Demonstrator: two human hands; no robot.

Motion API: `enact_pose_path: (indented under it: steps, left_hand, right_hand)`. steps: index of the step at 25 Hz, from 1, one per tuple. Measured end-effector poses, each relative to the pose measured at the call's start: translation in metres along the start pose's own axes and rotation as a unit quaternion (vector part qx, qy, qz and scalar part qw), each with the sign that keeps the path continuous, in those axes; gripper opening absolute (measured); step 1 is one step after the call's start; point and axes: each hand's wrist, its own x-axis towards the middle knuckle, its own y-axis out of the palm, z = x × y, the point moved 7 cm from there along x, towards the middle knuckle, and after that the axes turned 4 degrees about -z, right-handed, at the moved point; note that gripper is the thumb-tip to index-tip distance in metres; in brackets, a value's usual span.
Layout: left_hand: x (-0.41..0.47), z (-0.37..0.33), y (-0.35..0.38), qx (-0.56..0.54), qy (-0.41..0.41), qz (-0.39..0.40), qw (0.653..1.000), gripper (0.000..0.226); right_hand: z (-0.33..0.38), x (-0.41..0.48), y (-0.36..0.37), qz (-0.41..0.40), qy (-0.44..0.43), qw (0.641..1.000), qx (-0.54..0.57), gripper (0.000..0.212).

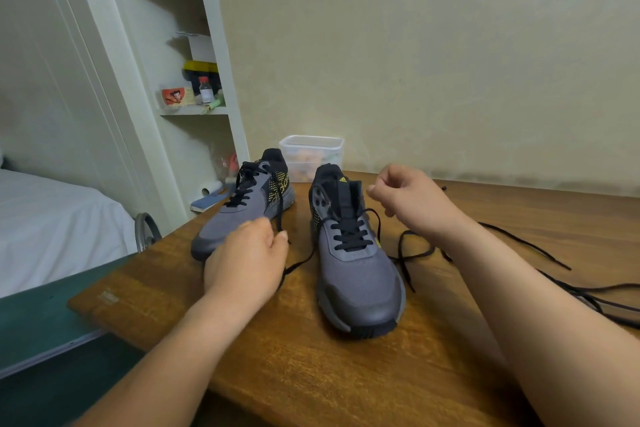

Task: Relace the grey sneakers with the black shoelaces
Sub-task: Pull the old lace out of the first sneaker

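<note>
Two grey sneakers stand on the wooden table (311,374), toes toward me. The left sneaker (239,211) is laced up to its top eyelets. The right sneaker (356,270) carries a black shoelace (351,236) through its lower eyelets only. My left hand (246,260) sits between the shoes with curled fingers and pinches a lace end that runs to the right sneaker. My right hand (412,198) hovers to the right of that shoe's collar, fingers curled; it seems to hold the other lace end, though the grip is hidden.
Loose black laces (568,284) trail across the table's right side. A clear plastic tub (311,156) stands behind the shoes by the wall. White shelves (194,87) with small items rise at the left, and a bed (52,218) lies beyond the table's left edge.
</note>
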Motion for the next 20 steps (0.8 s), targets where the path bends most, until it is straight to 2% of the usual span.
enact_pose_path:
  steps: [1,2,3,4,6,7,11,14,17,19,20]
  left_hand:
    - [-0.006,-0.014,-0.005,-0.047,0.043,-0.046,0.997,0.033]
    - [-0.011,-0.03,-0.005,-0.099,0.079,-0.057,0.99,0.026]
    - [-0.014,-0.041,0.001,-0.146,0.098,-0.041,0.984,0.021]
    - [-0.016,-0.049,0.011,-0.175,0.095,-0.005,0.98,0.03]
    - [-0.02,-0.054,0.034,-0.233,0.059,0.045,0.97,0.056]
    - [-0.022,-0.054,0.042,-0.271,0.048,0.05,0.96,0.06]
    - [-0.024,-0.045,0.053,-0.379,0.027,0.035,0.924,0.053]
    - [-0.023,-0.045,0.055,-0.38,0.025,0.025,0.924,0.051]
    - [-0.024,-0.045,0.054,-0.381,0.027,0.019,0.924,0.051]
    - [-0.025,-0.044,0.054,-0.387,0.027,0.021,0.921,0.051]
    - [-0.025,-0.043,0.055,-0.389,0.028,0.021,0.921,0.051]
  right_hand:
    - [0.003,-0.001,0.004,0.06,-0.002,0.998,-0.006,0.02]
    - [0.006,-0.002,0.008,0.119,-0.008,0.993,-0.015,0.016]
    - [0.007,-0.004,0.011,0.167,-0.02,0.985,-0.031,0.009]
    - [0.01,-0.006,0.014,0.199,-0.035,0.978,-0.046,0.002]
    - [0.015,-0.007,0.017,0.207,-0.07,0.972,-0.088,0.01]
    - [0.016,-0.007,0.017,0.195,-0.086,0.97,-0.114,0.012]
    - [0.021,-0.013,0.025,0.159,-0.139,0.955,-0.208,0.009]
    - [0.027,-0.02,0.027,0.215,-0.115,0.94,-0.237,0.009]
    - [0.026,-0.026,0.022,0.273,-0.035,0.951,-0.139,0.014]
    - [0.014,-0.024,0.018,0.235,0.053,0.969,-0.06,0.024]
    - [0.008,-0.022,0.017,0.207,0.082,0.973,-0.063,0.033]
